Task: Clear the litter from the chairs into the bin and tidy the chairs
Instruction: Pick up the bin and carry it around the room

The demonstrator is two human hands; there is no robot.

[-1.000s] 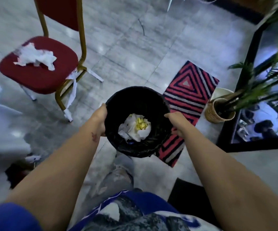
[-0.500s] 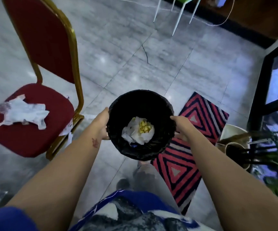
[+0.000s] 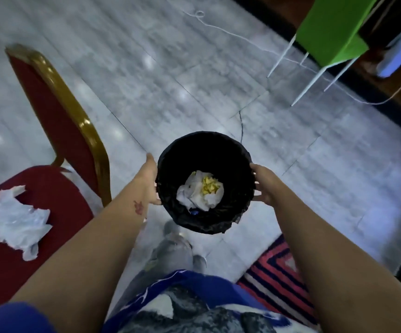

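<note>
Both hands are carrying the round black bin lined with a black plastic bag (image 3: 218, 224), held clear of the grey marble-tiled floor (image 3: 170, 80) in front of the person's body. The left hand (image 3: 150, 179) is clasping the bin's left wall, though most of its fingers are hidden behind it. The right hand (image 3: 264, 186) is wrapping its fingers round the opposite wall. Gripping from both sides is keeping the mouth level and facing upward, presumably so that the contents stay put. A crumpled white paper wad with yellow scraps (image 3: 199, 193) is lying at the bottom.

Just beside the person's left arm, the red padded chair with a gold metal frame (image 3: 57, 193) is bearing a crumpled white wrapper (image 3: 14, 219) on its seat, not yet collected. The bin is being held near that seat, which should make the transfer short.

A green chair with white legs (image 3: 326, 32) is standing well apart, and a red-and-black striped rug (image 3: 276, 275) is lying at lower right.
</note>
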